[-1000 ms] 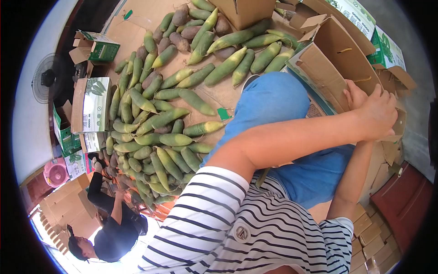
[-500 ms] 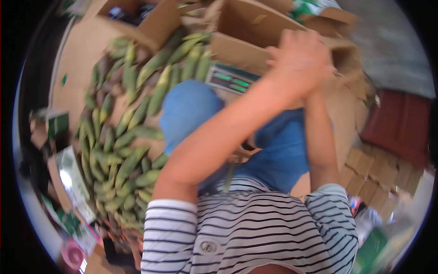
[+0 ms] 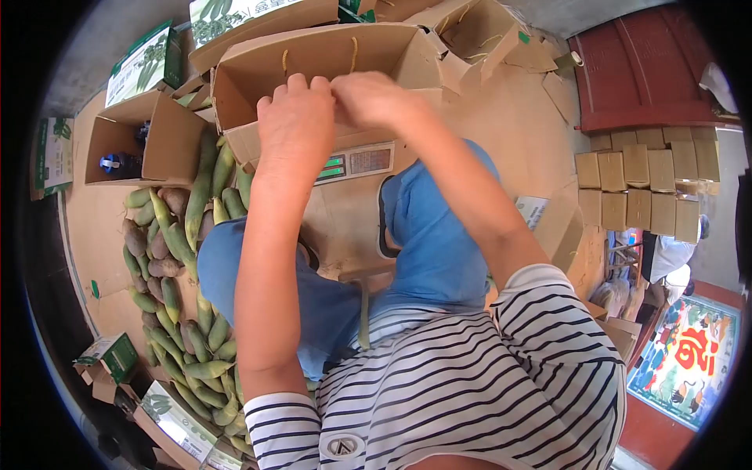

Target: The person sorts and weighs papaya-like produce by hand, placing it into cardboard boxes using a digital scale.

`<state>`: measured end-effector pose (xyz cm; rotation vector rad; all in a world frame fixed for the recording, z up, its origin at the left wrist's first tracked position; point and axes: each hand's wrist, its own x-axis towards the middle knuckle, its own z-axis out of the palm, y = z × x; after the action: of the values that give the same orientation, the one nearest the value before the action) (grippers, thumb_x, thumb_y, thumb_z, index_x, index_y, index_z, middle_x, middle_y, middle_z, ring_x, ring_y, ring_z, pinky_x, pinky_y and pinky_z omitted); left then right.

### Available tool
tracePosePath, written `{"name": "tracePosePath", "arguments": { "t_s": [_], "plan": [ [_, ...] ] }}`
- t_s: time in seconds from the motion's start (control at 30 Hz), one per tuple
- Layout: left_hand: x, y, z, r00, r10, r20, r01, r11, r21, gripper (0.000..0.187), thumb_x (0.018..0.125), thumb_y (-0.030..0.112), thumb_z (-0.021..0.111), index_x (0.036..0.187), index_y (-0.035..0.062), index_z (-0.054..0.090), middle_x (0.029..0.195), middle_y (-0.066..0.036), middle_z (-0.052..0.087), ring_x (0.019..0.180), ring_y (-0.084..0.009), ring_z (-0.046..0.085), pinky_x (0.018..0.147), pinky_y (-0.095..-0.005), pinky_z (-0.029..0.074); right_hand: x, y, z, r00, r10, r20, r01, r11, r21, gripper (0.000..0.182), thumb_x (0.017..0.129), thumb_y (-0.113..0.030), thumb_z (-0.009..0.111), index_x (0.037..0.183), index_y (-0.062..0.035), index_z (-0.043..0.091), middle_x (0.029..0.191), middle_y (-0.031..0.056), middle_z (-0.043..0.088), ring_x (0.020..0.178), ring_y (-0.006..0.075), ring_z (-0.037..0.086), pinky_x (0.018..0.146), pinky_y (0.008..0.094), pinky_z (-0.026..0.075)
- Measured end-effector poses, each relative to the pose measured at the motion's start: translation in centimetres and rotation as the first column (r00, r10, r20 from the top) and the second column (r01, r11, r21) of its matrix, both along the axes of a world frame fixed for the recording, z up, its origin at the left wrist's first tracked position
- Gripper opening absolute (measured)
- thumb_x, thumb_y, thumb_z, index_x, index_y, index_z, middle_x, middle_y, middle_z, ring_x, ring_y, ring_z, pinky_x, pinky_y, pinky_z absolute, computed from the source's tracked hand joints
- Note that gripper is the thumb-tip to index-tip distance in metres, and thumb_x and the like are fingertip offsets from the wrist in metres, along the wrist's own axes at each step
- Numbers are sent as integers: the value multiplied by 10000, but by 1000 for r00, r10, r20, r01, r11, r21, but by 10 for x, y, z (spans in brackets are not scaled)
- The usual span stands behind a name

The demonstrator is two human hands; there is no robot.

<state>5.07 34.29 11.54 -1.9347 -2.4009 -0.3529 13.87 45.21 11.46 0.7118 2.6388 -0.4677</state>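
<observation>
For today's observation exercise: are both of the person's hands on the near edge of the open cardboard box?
Yes: the left hand and the right hand rest side by side on the near wall of the open cardboard box.

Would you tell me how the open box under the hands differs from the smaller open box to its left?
The large box sits on a scale with both hands, left hand and right hand, at its near edge; the smaller box rests on the floor, untouched. The large box looks empty; the smaller box holds a dark object. Both are brown cardboard with their flaps open.
</observation>
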Motion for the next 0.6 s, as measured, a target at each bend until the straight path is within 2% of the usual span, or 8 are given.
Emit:
{"name": "tracePosePath", "arguments": {
  "t_s": [0.1,0.2,0.33,0.37,0.43,0.47,0.53,0.6],
  "plan": [
    [-2,-5,-1,999,-2,-34,-1,995,-97,219,849,224,598,963,40,560,948,-133,584,905,-317,586,755,-451,453,48,28,9,892,40,-450,49,982,185,412,866,-294,580,1211,-74,532,1212,134,567,1124,283,529,943,389,418],
    [2,-9,3,999,-33,26,36,991,-130,232,844,229,604,966,38,554,939,-131,580,912,-314,586,758,-447,457,125,42,35,801,-312,-510,390,919,50,444,872,-266,591,1249,-50,501,1256,147,536,1163,306,507,950,365,416],
    [3,-10,0,999,-45,4,45,989,-140,248,831,241,619,975,49,554,931,-121,576,924,-302,588,765,-439,460,270,49,-13,803,-325,-500,537,758,370,598,826,-223,624,1323,11,387,1295,243,473,1195,371,464,982,393,387],
    [4,-9,0,999,-44,-19,41,989,-145,254,827,244,624,978,52,555,930,-119,575,928,-298,588,768,-437,461,293,31,-18,720,-599,-350,693,640,331,688,800,-234,646,1356,21,332,1322,261,438,1217,381,434,1005,392,369],
    [8,-8,2,999,-43,-8,41,986,-164,266,820,250,632,986,57,558,941,-116,575,938,-291,585,768,-434,460,390,15,-95,505,-842,-187,767,339,545,787,748,-284,705,1379,-24,314,1344,208,440,1238,331,432,1014,405,372],
    [9,-8,2,999,-44,-4,42,984,-175,272,816,254,636,990,59,559,947,-115,575,943,-288,583,769,-432,459,400,-9,-96,371,-916,-156,821,245,516,833,742,-355,706,1389,-26,297,1354,212,428,1250,335,419,1019,413,370],
    [10,-7,-1,999,-52,6,52,980,-194,283,809,257,642,996,61,561,955,-114,573,942,-288,582,772,-430,456,472,-52,-151,349,-933,-91,741,215,636,881,732,-448,694,1359,27,298,1341,277,412,1250,384,412,1029,417,364],
    [11,-6,0,998,-58,31,63,975,-215,286,815,261,641,1006,62,564,973,-109,569,951,-280,577,787,-425,448,497,-78,-172,-55,-989,-138,983,-78,166,791,745,-423,685,1281,74,385,1247,284,504,1178,388,493,989,424,400]
  ]
}}
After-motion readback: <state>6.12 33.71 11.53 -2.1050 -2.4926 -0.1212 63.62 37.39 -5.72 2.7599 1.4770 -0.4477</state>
